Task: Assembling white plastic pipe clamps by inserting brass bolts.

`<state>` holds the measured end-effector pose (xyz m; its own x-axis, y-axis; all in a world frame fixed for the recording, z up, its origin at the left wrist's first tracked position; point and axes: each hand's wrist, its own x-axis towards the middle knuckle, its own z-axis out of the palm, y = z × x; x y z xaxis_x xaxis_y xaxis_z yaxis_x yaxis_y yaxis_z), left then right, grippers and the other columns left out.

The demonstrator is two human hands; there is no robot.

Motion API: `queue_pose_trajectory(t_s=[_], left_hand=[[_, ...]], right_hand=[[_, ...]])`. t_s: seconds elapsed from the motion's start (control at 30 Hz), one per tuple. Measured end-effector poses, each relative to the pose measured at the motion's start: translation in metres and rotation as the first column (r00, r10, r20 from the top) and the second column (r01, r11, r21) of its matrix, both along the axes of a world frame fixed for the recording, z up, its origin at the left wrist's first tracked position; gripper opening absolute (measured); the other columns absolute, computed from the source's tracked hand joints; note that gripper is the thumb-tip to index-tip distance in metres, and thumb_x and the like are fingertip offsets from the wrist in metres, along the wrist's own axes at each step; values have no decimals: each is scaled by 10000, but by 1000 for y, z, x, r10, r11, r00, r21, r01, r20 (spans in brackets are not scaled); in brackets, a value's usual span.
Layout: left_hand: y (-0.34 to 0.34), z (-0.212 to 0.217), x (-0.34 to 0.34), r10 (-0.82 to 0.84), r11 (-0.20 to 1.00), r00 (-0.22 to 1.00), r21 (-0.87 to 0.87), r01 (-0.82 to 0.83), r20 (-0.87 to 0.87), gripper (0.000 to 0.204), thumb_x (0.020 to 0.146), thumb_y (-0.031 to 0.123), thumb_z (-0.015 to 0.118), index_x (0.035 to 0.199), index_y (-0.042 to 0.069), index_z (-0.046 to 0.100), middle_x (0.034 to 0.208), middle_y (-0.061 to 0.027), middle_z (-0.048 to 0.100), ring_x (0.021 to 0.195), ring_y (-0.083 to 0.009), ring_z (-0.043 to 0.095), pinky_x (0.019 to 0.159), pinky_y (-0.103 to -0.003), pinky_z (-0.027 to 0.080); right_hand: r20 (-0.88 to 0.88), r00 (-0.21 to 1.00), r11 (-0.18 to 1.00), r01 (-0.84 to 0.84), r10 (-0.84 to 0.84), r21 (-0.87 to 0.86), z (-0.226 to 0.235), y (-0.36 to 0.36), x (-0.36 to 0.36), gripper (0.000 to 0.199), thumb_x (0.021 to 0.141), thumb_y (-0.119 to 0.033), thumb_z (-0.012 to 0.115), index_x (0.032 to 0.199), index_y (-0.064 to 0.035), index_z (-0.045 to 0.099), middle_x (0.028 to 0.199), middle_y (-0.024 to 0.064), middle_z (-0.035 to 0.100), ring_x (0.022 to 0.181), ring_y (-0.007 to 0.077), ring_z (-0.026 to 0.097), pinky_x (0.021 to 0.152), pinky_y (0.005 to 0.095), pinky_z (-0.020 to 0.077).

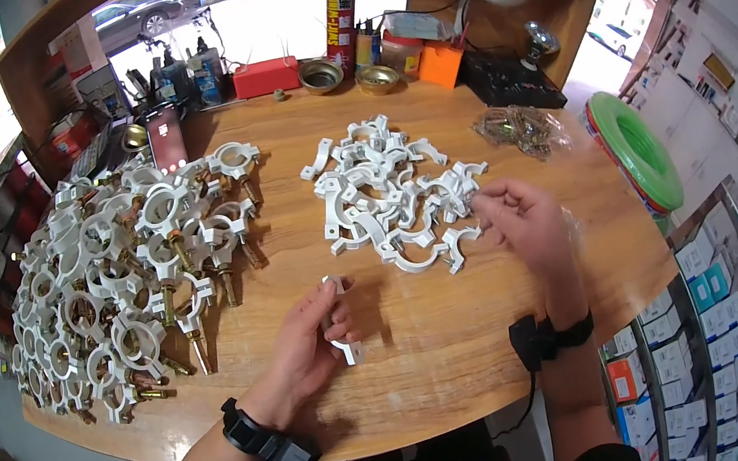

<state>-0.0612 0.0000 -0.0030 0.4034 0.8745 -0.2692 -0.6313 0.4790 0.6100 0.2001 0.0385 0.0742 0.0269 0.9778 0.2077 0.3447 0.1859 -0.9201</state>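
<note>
My left hand (pixel 313 334) is closed round a white pipe clamp half (pixel 346 352), holding it upright above the near middle of the table. Both ends of this curved piece stick out past my fingers. At the right edge of a loose heap of white clamp halves (pixel 398 243), my right hand (pixel 518 220) has its fingers drawn together, fingertips against the outermost pieces. Whatever is between those fingertips is hidden. On the left lies a big pile of ring-shaped white pipe clamps (pixel 137 337), many with brass-coloured bolts (pixel 230 287) attached.
A plastic bag of small metal parts (pixel 521 129) lies at the right, near a green coil (pixel 639 152). Along the back stand a phone (pixel 165 137), a red box (pixel 265 78), metal bowls (pixel 320 75), a red spray can (pixel 342 25) and an orange box (pixel 441 64).
</note>
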Motion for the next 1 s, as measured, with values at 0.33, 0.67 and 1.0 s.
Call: queue_pose_trajectory(t_s=[0.33, 0.67, 1.0], left_hand=[[3, -4, -2, -39, 999, 999, -36, 40, 29, 312, 922, 313, 477, 1051, 31, 506, 716, 5, 468, 544, -62, 361, 536, -219, 359], [3, -5, 1, 5, 1000, 1000, -18, -5, -7, 350, 930, 359, 444, 1076, 44, 479, 694, -2, 469, 549, -83, 399, 558, -240, 406], [3, -5, 3, -7, 1000, 988, -21, 4, -155, 340, 945, 337, 411, 1044, 21, 485, 768, -52, 559, 674, -141, 545, 677, -320, 510]], right_hand=[[25, 992, 991, 125, -126, 42, -12, 10, 29, 141, 822, -125, 631, 834, 16, 628, 646, 12, 600, 571, 31, 512, 478, 180, 388], [706, 700, 992, -121, 106, -29, -22, 1, 8, 181, 720, -255, 682, 750, -77, 666, 652, 88, 626, 594, 257, 591, 557, 336, 455], [897, 441, 999, -32, -1, 17, -53, 20, 23, 217, 769, -168, 562, 959, -112, 651, 945, 91, 624, 879, 277, 595, 747, 379, 476]])
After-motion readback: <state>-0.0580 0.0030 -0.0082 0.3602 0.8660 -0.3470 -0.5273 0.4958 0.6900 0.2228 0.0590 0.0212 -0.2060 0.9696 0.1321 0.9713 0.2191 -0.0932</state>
